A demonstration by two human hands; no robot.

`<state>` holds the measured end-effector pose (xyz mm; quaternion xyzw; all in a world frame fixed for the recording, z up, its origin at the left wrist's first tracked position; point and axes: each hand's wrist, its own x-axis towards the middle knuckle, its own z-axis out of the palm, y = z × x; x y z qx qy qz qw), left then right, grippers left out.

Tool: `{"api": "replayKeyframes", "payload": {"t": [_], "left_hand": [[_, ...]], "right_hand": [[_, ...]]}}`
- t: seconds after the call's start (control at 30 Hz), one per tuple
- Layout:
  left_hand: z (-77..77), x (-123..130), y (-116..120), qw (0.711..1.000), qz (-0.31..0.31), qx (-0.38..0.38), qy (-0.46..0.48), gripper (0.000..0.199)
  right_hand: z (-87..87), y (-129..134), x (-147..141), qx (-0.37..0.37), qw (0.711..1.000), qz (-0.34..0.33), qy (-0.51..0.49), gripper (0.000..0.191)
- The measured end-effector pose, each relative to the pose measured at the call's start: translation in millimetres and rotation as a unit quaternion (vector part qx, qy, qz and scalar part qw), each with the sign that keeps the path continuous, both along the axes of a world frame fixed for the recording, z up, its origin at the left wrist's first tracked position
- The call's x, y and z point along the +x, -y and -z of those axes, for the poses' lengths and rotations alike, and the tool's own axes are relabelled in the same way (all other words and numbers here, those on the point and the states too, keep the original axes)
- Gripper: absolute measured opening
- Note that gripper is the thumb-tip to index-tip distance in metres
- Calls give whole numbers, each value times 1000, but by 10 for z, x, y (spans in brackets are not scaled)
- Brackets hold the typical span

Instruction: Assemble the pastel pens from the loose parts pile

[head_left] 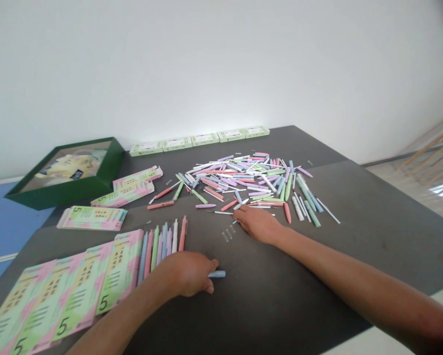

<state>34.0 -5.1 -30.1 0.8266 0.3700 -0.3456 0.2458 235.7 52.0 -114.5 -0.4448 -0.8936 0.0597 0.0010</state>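
Note:
My left hand (pixel 187 273) rests on the dark grey table (pixel 310 256) with its fingers closed on a pale blue pen barrel (pixel 217 274), whose end sticks out past the fingertips. My right hand (pixel 256 224) lies at the front edge of a loose pile of pastel pens and pen parts (pixel 243 182), its fingers touching thin pieces there. Whether it grips one is hidden. Several small clear tubes (pixel 226 234) lie just left of that hand. A row of upright-aligned pastel pens (pixel 162 241) lies beside my left wrist, next to several printed pastel cards marked 5 (pixel 119 271).
A green open box (pixel 64 172) with packets inside stands at the back left. Further pastel cards (pixel 91 218) lie near it. Several white-and-green boxes (pixel 191 140) line the far table edge. Wooden slats (pixel 431 158) stand off the table at right.

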Motion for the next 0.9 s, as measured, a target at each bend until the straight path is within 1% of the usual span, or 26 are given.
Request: {"api": "replayKeyframes", "payload": {"t": [0.2, 0.4, 0.77, 0.9], "left_hand": [[39, -19, 7, 1000, 0, 11, 3, 49], [52, -26, 6, 1000, -3, 6, 6, 46], [21, -12, -2, 1000, -1, -3, 1, 48], [10, 1, 4, 1000, -4, 0, -11, 48]], "right_hand": [[-41, -146, -17, -9, 998, -65, 0, 18], [-14, -206, 18, 4, 993, -118, -20, 19], [25, -261, 75, 25, 985, -166, -43, 22], [38, -268, 93, 21, 984, -173, -46, 22]]}}
